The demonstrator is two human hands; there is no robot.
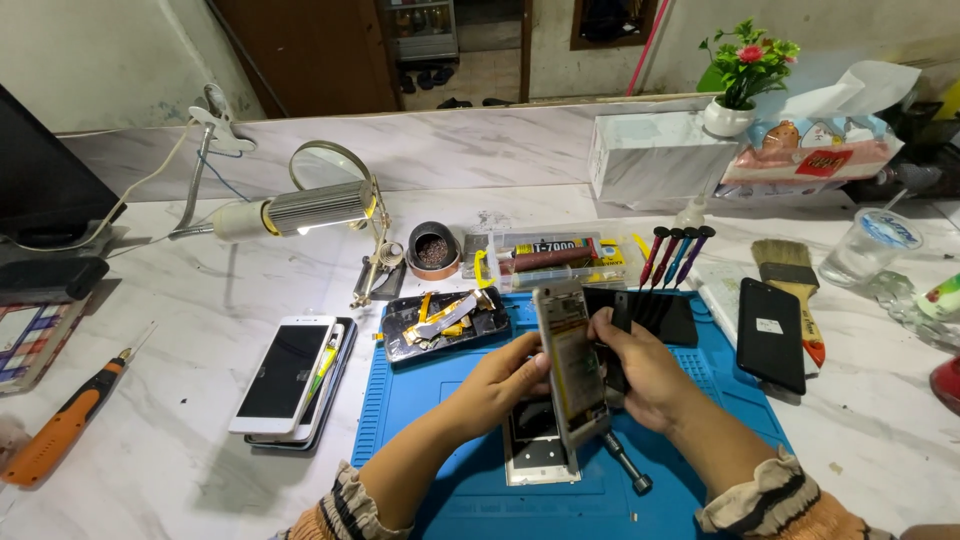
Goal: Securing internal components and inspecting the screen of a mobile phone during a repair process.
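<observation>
Head view looks down on a marble bench with a blue work mat [460, 480] at its near edge. Both hands hold an opened phone body [570, 365] on edge above the middle of the mat. The left hand [495, 385] steadies the phone's left side with its fingers curled against it. The right hand [640, 375] wraps the right side, fingers closed around it and around a dark part pressed behind; what that part is cannot be told.

As for progress, the phone looks already taken apart: its inner face shows, and a white panel [538, 450] lies flat on the mat right below it, with a dark-handled screwdriver [625, 462] just beside. A second stripped phone [445, 322] with yellow ribbon pieces lies at the mat's far left corner. Nothing looks reassembled, so the putting back together seems still ahead.

Left of the mat lies a stack of phones [290, 375], white one on top. A black phone [770, 333] lies off the mat's right edge, near a paintbrush [790, 280].
</observation>
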